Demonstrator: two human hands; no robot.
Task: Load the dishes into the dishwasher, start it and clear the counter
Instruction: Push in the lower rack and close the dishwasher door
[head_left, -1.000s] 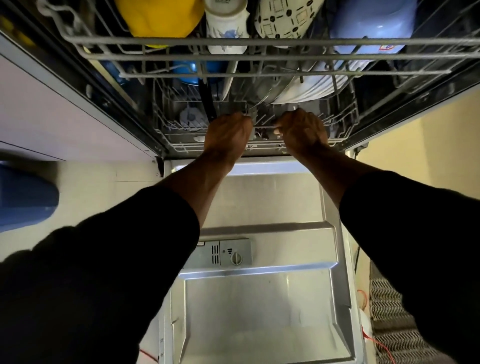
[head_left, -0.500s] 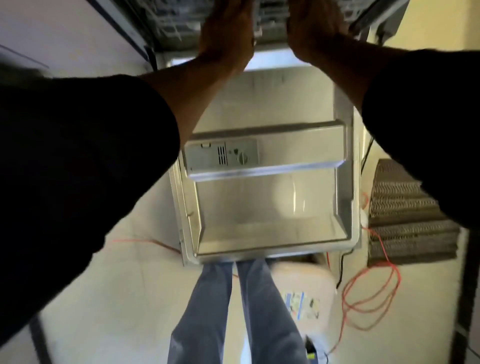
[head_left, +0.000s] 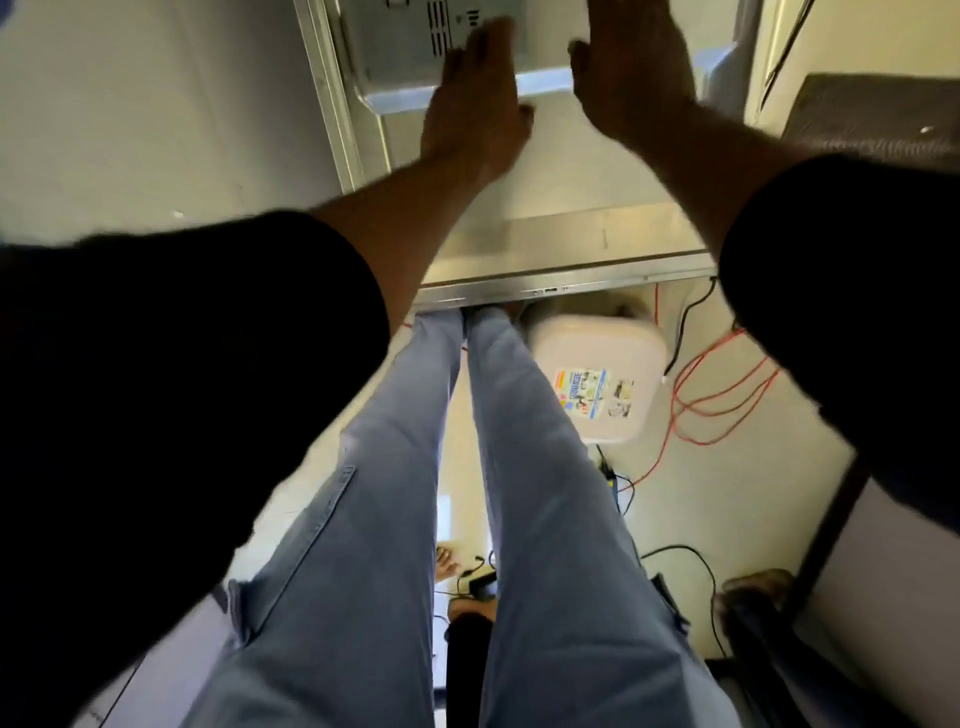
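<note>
The door (head_left: 561, 283) lies dropped open and flat, just ahead of the person's legs (head_left: 519, 467), inner steel face up, dispenser (head_left: 410, 31) at the top of view. It looks a stiff, hinged slab with some weight to it, smooth metal and likely slick if wet. The place to take it is the front lip nearest the knees, lifting evenly so it swings up without slamming. Over the panel, left hand (head_left: 475, 104) and right hand (head_left: 631, 67) are spread side by side, fingers straight and released, holding nothing. Whether they touch the steel I cannot tell.

A second ago both hands gripped the front rim of the loaded rack. Now they are off it, the rack is out of view, and the view has tipped down to the floor (head_left: 727, 493), where a white tub (head_left: 597, 384) sits beside a red cable (head_left: 717, 400).
</note>
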